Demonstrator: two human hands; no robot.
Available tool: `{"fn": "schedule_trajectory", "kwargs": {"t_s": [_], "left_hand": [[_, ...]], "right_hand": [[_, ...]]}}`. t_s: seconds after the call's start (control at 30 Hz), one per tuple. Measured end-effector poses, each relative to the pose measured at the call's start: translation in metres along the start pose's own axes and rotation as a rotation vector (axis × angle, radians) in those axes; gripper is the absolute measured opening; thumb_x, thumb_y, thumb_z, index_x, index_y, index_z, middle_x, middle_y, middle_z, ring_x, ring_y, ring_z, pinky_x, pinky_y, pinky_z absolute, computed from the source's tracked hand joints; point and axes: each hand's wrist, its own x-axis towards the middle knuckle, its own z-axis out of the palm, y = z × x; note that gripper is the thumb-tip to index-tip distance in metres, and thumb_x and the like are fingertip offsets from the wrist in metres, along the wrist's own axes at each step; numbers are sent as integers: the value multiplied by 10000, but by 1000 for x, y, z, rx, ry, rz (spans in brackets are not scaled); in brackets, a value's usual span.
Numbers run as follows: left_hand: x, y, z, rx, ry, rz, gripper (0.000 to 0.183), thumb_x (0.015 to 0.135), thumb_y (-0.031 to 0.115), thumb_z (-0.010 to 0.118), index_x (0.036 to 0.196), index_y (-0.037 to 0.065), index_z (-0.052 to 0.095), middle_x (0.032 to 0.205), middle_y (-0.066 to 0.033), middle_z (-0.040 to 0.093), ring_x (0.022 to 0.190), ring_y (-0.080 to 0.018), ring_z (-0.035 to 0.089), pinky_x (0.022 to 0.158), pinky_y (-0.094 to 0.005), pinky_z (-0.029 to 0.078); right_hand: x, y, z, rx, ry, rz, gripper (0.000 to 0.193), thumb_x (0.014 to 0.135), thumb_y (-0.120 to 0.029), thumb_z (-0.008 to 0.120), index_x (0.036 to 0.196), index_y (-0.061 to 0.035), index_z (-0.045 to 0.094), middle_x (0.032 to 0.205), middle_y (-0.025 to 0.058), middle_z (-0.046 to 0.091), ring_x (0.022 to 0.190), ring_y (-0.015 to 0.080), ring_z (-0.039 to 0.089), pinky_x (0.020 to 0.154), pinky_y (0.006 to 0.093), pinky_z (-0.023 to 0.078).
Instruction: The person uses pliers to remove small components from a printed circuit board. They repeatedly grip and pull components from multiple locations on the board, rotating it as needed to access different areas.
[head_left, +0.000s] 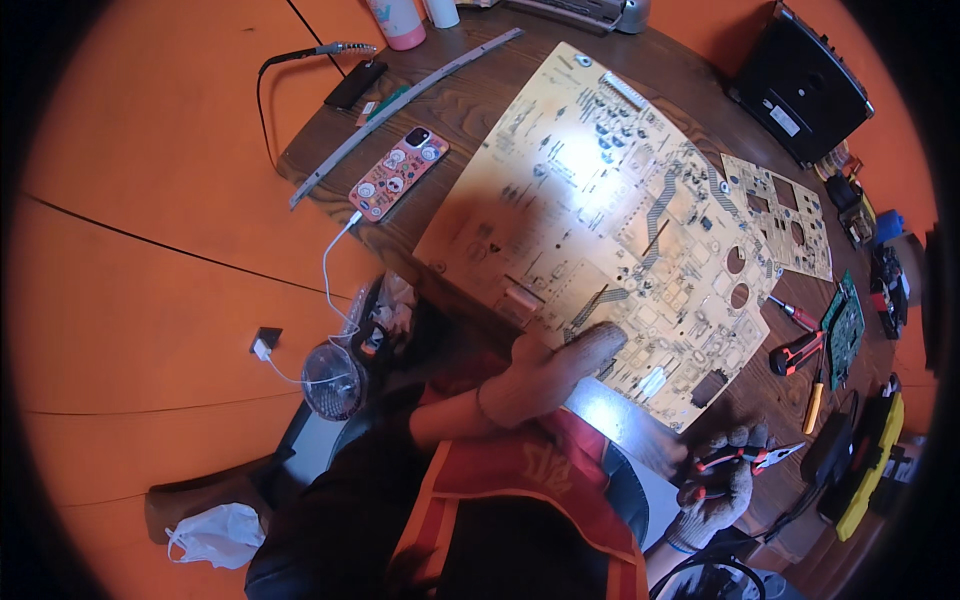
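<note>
Big tan circuit board (600, 240): lying on the wooden surface (475, 115), long axis roughly 10-to-4 o'clock
Left hand (558, 370): gloved, the nearer one, touching the board's near edge; board's off at its 1 o'clock. Fingers underneath are hidden, so can't tell if it's pinching
Right hand (733, 490): gloved, curled round some needle-nose pliers (774, 458), nose at about 2-3 o'clock; board's at its 11, not touching

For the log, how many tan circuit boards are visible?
2: large tan board touching the gloved left hand; right of that board, a smaller one with cutouts. Some may be hidden.
</note>
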Motion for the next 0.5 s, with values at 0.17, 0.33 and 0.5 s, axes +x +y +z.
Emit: {"fn": "schedule_trajectory", "kwargs": {"t_s": [0.17, 0.33, 0.5], "left_hand": [[1, -1, 7, 161, -66, -68, 283, 869, -11, 647, 1150, -16, 612, 1043, -80, 665, 902, -117, 619, 777, -243, 521], [2, -8, 16, 67, -156, 88, 303, 870, -11, 648, 1169, -21, 598, 1056, -84, 663, 912, -124, 622, 790, -252, 522], [1, -18, 12, 221, -221, 285, 321, 869, -8, 655, 1183, -25, 590, 1063, -92, 662, 923, -132, 623, 797, -260, 520]], "right_hand": [[-5, 2, -8, -963, -191, -442, 566, 894, -78, 530, 1434, -33, 364, 1380, 163, 495, 1255, 265, 506, 1031, 430, 428], [-12, -2, 0, -620, 253, -296, 551, 892, -78, 528, 1419, -9, 383, 1363, 159, 517, 1216, 260, 540, 950, 393, 482], [-6, -8, -7, -95, -97, -120, 371, 897, -85, 484, 1243, 37, 540, 1232, 184, 599, 1086, 263, 607, 944, 391, 497]]}}
